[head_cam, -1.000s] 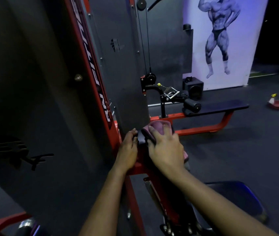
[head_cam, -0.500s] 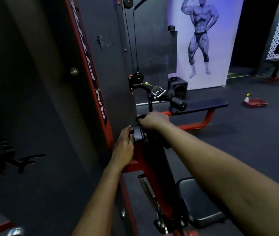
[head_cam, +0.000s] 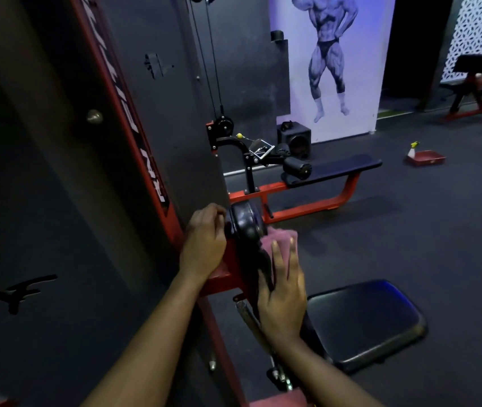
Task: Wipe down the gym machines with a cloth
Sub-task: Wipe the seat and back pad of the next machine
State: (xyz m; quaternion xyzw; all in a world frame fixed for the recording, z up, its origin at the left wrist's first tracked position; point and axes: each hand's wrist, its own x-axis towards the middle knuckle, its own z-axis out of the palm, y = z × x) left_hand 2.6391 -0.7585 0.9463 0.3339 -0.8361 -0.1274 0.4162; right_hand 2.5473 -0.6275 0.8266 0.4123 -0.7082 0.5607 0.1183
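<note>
Head cam: right hand (head_cam: 285,292) has fingers straight and close together, pressing the pink cloth (head_cam: 280,239) against the right side of the black pad (head_cam: 245,227) on the red frame (head_cam: 222,277). Left hand (head_cam: 204,245) sits at the pad's left side, fingers curled onto its edge. Cloth is bunched under the right fingertips, up past the black seat (head_cam: 363,321).

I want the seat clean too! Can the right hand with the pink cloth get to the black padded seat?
Probably yes. The right hand presses the pink cloth on a black round pad, and the black padded seat lies close below, with nothing between.
</note>
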